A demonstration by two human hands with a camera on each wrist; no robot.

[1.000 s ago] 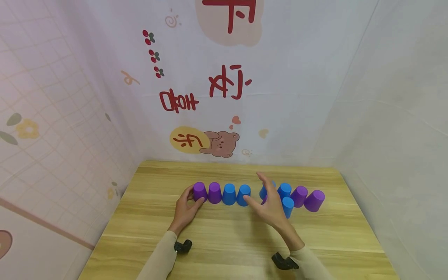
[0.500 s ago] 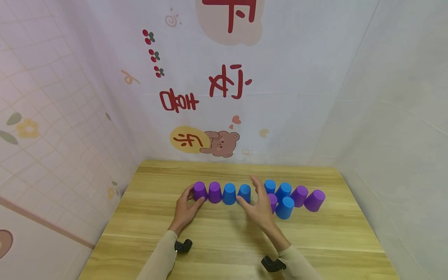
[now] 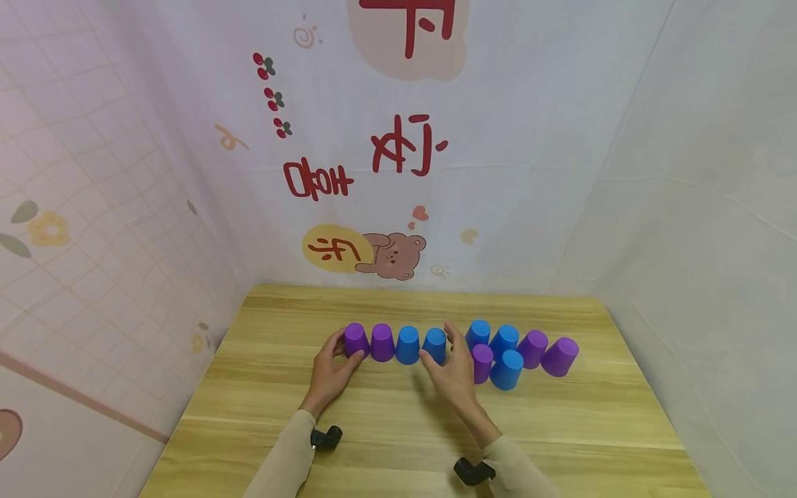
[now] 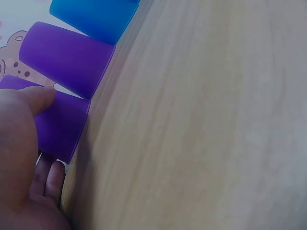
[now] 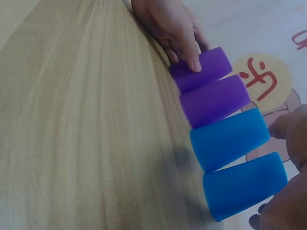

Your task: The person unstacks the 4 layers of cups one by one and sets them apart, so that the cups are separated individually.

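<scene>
In the head view, two purple and two blue cups stand upside down in a row. My left hand [image 3: 332,373] grips the leftmost purple cup [image 3: 355,340]; its thumb lies across that cup in the left wrist view. Beside it stand the second purple cup [image 3: 382,344] and the inner blue cup [image 3: 407,346]. My right hand [image 3: 455,372] spans the row's right-end blue cup [image 3: 435,344], thumb at its left and fingers at its right. In the right wrist view this thumb sits close to the tops of the blue cups, with space around the end cup.
Right of the row is a loose group of upside-down cups: a purple cup [image 3: 482,363], a front blue cup [image 3: 507,369] and several others out to a far-right purple cup [image 3: 560,357]. A patterned cloth [image 3: 529,228] hangs behind the wooden table [image 3: 386,429].
My right hand has moved left from the loose cups to the row's right-end blue cup, its thumb and fingers drawing somewhat closer together. The left hand and the cups have stayed put.
</scene>
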